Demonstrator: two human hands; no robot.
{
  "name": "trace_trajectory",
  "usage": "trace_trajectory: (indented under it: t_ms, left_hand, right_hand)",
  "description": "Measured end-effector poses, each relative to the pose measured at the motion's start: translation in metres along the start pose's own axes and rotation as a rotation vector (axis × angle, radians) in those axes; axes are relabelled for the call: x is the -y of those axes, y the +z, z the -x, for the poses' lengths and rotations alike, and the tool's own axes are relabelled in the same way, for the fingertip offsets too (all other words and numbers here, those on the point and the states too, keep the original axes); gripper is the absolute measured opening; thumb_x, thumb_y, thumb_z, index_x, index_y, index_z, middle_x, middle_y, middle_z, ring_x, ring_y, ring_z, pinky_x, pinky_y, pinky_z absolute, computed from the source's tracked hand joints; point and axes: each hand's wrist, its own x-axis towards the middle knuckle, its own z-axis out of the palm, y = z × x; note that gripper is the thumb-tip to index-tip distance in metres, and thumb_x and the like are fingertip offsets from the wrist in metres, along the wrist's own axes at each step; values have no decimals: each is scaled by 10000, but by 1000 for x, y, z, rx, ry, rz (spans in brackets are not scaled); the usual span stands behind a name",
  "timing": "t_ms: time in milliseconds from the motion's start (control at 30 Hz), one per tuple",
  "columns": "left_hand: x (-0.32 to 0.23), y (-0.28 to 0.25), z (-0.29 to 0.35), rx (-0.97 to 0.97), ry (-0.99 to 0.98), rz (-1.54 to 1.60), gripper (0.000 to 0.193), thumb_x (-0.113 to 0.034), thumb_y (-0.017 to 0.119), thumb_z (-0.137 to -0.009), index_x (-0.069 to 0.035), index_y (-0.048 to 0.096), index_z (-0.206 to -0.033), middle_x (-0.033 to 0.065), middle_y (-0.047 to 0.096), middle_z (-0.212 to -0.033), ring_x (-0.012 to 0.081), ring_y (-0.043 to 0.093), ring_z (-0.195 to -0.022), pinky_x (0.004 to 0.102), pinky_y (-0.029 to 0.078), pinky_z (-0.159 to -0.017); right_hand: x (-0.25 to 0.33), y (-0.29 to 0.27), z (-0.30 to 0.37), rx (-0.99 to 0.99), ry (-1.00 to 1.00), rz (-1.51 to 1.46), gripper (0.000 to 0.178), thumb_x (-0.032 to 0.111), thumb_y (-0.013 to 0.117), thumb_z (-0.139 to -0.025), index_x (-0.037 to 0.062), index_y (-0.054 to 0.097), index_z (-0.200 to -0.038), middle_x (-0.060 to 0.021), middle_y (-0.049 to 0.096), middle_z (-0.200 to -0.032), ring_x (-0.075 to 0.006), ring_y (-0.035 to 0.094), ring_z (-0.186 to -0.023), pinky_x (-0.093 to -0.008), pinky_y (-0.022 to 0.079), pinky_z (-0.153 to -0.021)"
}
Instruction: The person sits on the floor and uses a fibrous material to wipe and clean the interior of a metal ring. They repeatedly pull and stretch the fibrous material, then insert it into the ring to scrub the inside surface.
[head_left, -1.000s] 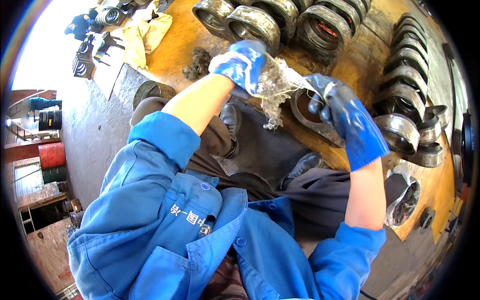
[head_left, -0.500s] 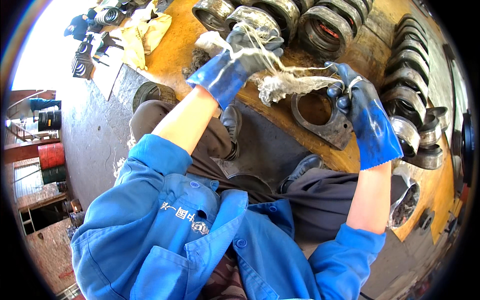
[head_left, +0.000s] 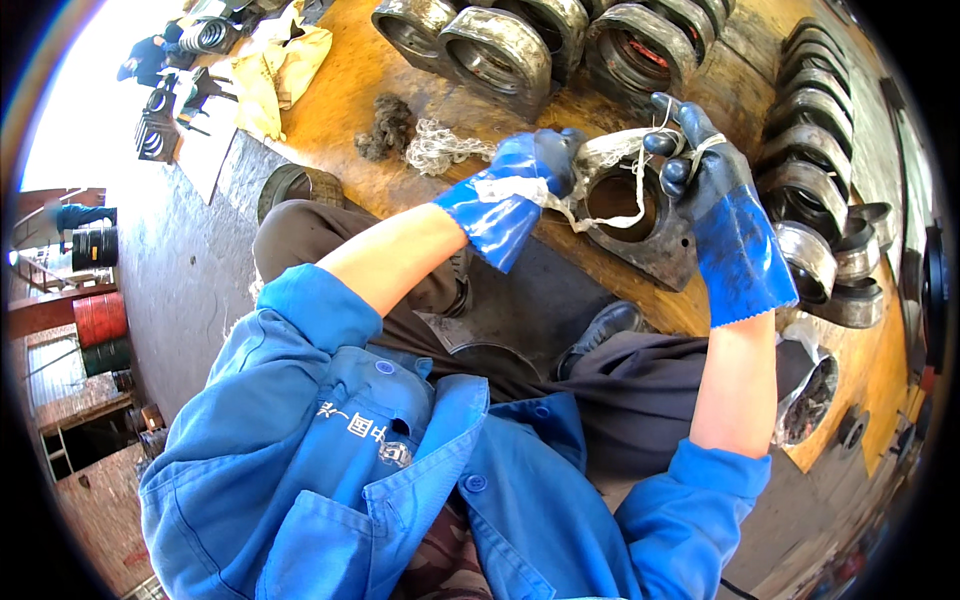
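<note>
Blue rubber gloves cover both my hands. White cotton yarn (head_left: 625, 148) stretches in loose strands between them. My left hand (head_left: 540, 170) is closed on the yarn, with some of it draped over the glove's cuff. Raised a little to the right, my right hand (head_left: 700, 165) has its fingers bent around strands, one of which loops across the glove's back. Below the yarn lies a flat dark metal plate with a large round hole (head_left: 667, 252). A tangle of white yarn (head_left: 440, 148) rests on the wooden surface beside my left hand, next to a dark grey clump of fibre (head_left: 388, 128).
Thick metal rings with flat sides (head_left: 497, 58) stand along the far side. A curved row of metal half-rings (head_left: 812, 145) runs down the right. Yellow cloth (head_left: 282, 75) lies at the far left. By my right knee sits a pail-like container (head_left: 808, 400). Drums (head_left: 100, 315) stand far left.
My left hand has come nearer and to the right, toward my right hand, closing around the yarn. The dark clump and a white tangle are uncovered. My right hand has barely moved.
</note>
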Motion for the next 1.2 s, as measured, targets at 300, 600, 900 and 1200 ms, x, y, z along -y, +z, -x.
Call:
trace_trajectory:
  t_ms: [300,600,900,1200]
  left_hand:
    - [53,-30,-18,-125,48,-295,332,-167,523,-904,-119,629,-1215,199,689,-1098,350,681,-1017,476,548,-845]
    - [62,-22,-66,-176,-35,-403,340,-167,499,-929,-29,653,-1199,195,661,-1207,349,667,-1081,474,530,-892]
    - [149,-81,-4,-37,-213,-505,363,-298,596,-823,-46,706,-1060,176,696,-1079,323,686,-1015,428,531,-875]
    - [189,-80,-15,-186,-335,-275,409,-299,752,-653,-27,710,-955,199,696,-967,322,694,-950,389,554,-807]
  right_hand:
    - [-18,7,9,241,217,897,273,278,482,-999,87,665,-1068,-74,651,-647,-114,518,-425,-258,378,-386]
    - [-31,47,22,229,35,1230,288,286,514,-980,61,637,-850,-47,605,-639,-127,547,-539,-299,436,-528]
    - [-20,6,43,77,129,857,251,262,568,-982,55,710,-990,-26,586,-592,-77,478,-428,-238,331,-395]
    - [15,-10,69,281,92,652,403,415,614,-916,24,710,-900,-3,522,-471,-67,427,-358,-207,292,-354]
